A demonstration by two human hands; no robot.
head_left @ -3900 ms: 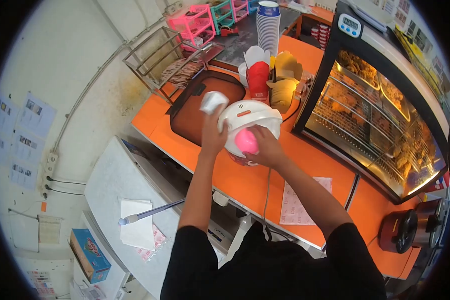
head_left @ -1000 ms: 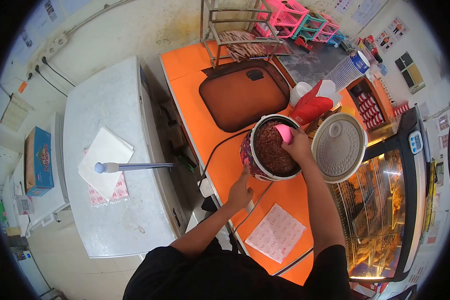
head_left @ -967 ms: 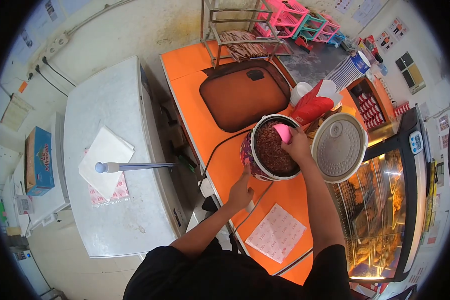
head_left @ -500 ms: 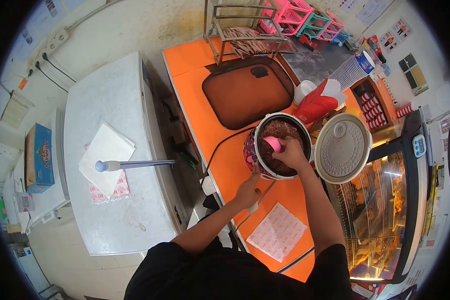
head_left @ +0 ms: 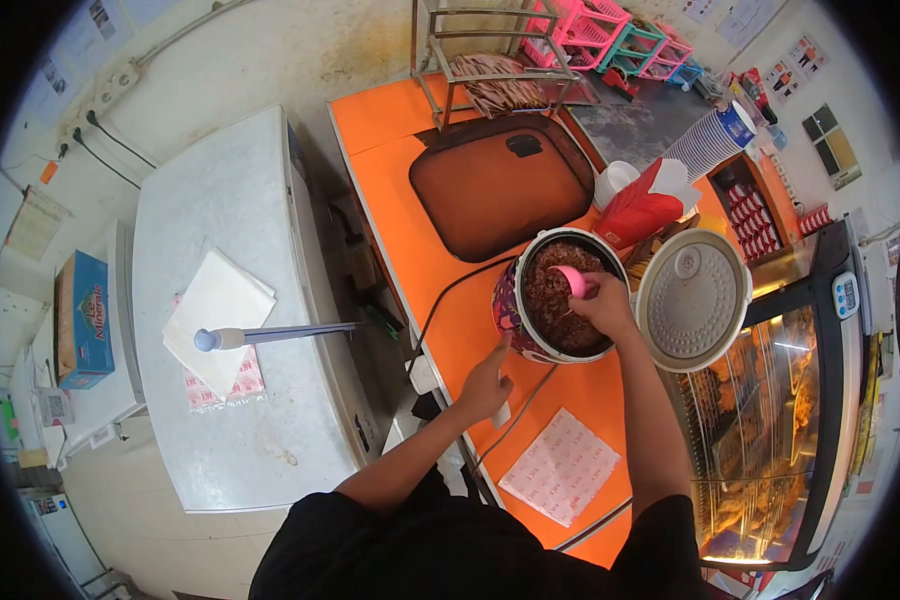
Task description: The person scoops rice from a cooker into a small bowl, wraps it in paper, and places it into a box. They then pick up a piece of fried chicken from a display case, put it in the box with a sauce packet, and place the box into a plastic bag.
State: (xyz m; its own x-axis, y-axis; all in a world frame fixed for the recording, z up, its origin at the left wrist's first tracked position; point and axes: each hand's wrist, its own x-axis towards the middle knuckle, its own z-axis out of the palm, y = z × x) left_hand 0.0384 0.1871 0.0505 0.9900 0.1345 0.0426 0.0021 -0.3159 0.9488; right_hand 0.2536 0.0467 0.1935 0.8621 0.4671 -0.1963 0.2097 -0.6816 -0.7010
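Observation:
My right hand (head_left: 604, 306) is closed on a pink scoop (head_left: 573, 281) inside a rice cooker (head_left: 508, 304) with a dark floral side. Reddish-brown rice (head_left: 552, 305) fills the pot below the scoop. The cooker's round lid (head_left: 682, 300) stands swung back to the right. By the cooker's lower left side is my left hand (head_left: 485, 392), a finger stretched toward the wall and the fingertips right at it. Below the pot, a sheet of printed wrapping paper (head_left: 560, 467) lies on the orange counter (head_left: 460, 345).
Behind the cooker lies a brown tray (head_left: 500, 195). Red paper boxes (head_left: 638, 212) and stacked paper cups (head_left: 712, 140) stand beyond it. A lit glass display case (head_left: 755, 430) of fried food borders the right. A white chest (head_left: 230, 440) carrying papers is on the left.
My right hand has lifted the pink scoop slightly and moved it to the right over the rice. My left hand has drawn back a little from the cooker's side.

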